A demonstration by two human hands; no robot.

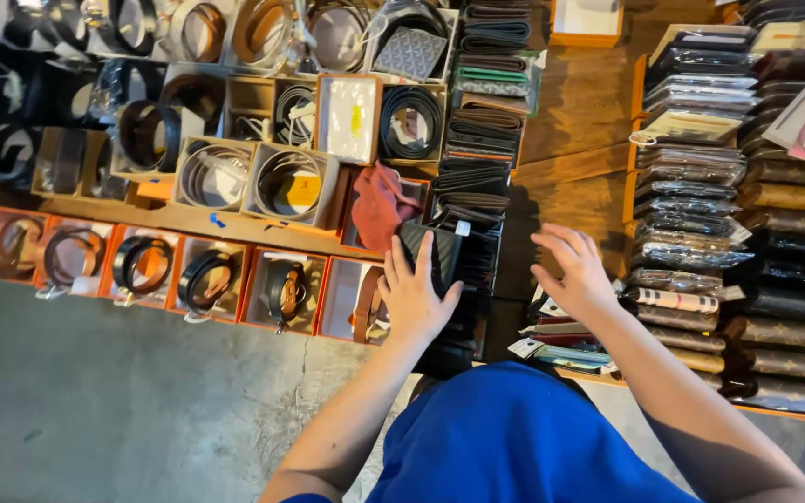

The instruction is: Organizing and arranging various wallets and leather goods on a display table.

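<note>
left hand [414, 296]: resting flat on a dark wallet [432, 253] with a ribbed texture, fingers [421, 250] spread loosely over its face, not really pinching anything

dark wallet: sits at the near end of a long column of black wallets [477, 158], right where the belt boxes end

right hand [574, 268]: open and hovering, fingers [563, 244] fanned apart, holding nothing; it's over the gap between the black column and the row of wrapped wallets [687, 219]

under the right hand: a few tagged packets [561, 352], can't tell if the palm touches them

belts: coiled up in orange boxes [281, 291] along the near edge, more boxes behind them

red cloth [379, 205]: bunched up just behind the left hand

desk [575, 121]: bare wood shows between the two wallet rows

brown patterned wallets [794, 331]: far right, well apart from both hands
</note>
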